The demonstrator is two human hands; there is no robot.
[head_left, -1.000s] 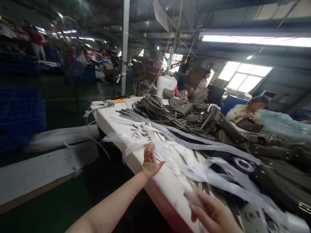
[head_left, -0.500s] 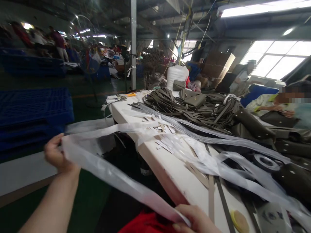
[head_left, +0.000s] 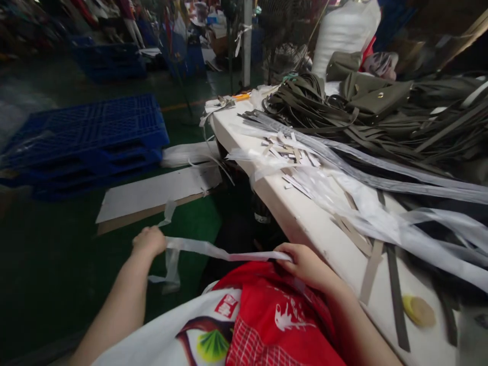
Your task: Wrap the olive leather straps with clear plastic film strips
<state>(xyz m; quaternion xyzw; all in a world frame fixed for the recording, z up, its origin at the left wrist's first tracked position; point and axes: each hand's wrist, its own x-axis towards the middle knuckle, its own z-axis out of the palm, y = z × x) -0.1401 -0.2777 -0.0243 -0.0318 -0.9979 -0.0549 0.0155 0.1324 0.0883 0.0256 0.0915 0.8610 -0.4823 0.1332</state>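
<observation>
A translucent white plastic strip (head_left: 206,247) runs between my two hands in front of my red apron. My left hand (head_left: 150,241) is closed around one part of it, over the green floor, with loose ends hanging below and sticking up past the fist. My right hand (head_left: 301,262) pinches the other end beside the table edge. More plastic strips (head_left: 366,213) of the same kind lie on the white table (head_left: 278,201) to the right, among small cut scraps (head_left: 292,150). Dark olive straps (head_left: 312,101) are heaped behind them.
Olive bags (head_left: 377,94) lie at the back of the table near a white foam roll (head_left: 345,30). A yellow tape roll (head_left: 418,311) sits close on the right. Blue pallets (head_left: 87,132) stand on the floor at left, with a white board (head_left: 156,190) in front.
My left hand has moved right and down, and the strip's far part has come off the table with it. My view has tilted downward. My right hand still holds its end.
</observation>
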